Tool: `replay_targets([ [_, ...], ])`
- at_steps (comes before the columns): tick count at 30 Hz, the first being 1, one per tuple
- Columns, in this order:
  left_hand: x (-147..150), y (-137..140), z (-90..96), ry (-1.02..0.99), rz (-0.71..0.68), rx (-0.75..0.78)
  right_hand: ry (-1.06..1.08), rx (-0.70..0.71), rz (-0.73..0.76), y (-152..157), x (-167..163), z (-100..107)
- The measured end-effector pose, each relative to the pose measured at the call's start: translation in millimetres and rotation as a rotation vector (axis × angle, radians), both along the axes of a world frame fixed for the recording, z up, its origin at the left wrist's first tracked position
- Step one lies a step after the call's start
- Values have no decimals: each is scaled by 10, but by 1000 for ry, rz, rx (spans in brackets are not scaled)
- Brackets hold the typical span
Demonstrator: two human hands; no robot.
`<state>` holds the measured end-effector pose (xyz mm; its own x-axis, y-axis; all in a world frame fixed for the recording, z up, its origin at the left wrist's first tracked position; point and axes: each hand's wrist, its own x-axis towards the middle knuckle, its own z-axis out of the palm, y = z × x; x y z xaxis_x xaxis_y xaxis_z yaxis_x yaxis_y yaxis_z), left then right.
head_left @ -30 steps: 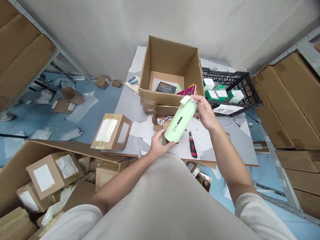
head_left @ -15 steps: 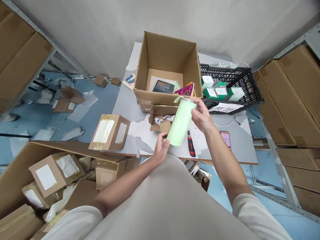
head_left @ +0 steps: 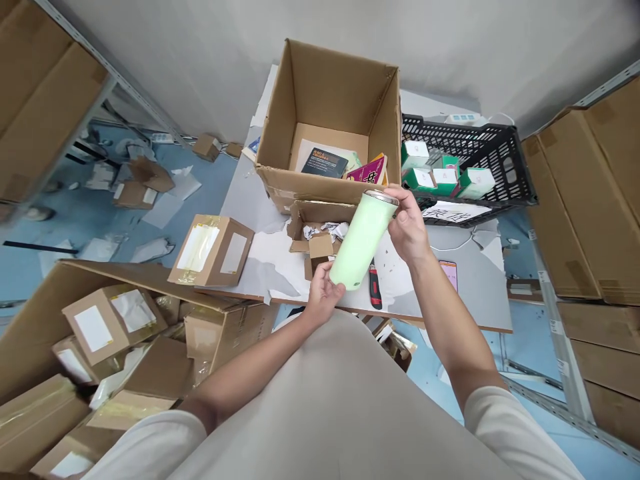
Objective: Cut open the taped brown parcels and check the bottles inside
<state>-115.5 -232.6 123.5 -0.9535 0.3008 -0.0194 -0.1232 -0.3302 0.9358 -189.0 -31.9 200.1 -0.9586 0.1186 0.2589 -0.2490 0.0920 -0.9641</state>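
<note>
A pale green bottle [head_left: 363,241] with a silver-coloured top rim is held tilted between my two hands above the table. My left hand [head_left: 324,293] grips its lower end, fingers closed at the base. At the upper end, my right hand [head_left: 408,223] has its fingers closed on the rim side. Beneath the bottle stands a small opened cardboard box [head_left: 300,230] with crumpled paper inside. A red and black utility knife [head_left: 375,287] lies on the table [head_left: 270,267], partly behind the bottle.
Behind is a large open carton [head_left: 327,87] with books [head_left: 324,163] in it. A black crate [head_left: 520,160] at right holds green-and-white boxes. A taped parcel [head_left: 213,250] sits at left, a phone [head_left: 449,275] at right. A big carton of parcels [head_left: 95,327] stands lower left.
The bottle has turned in my hands: its green loop no longer shows, and a small dark mark now appears near its base. The view has shifted slightly.
</note>
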Motion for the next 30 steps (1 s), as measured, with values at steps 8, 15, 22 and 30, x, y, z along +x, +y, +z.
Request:
replay_targets([
  [8, 119, 137, -16, -58, -27, -61, -52, -163, -19, 93, 15, -14],
  [15, 223, 279, -68, -115, 71, -63, -18, -143, -92, 110, 67, -106],
  [22, 240, 157, -49, -121, 21, -1, -64, -285, 113, 199, 216, 7],
  [30, 182, -98, -24, -217, -196, 126, -144, -265, 193, 177, 323, 247],
])
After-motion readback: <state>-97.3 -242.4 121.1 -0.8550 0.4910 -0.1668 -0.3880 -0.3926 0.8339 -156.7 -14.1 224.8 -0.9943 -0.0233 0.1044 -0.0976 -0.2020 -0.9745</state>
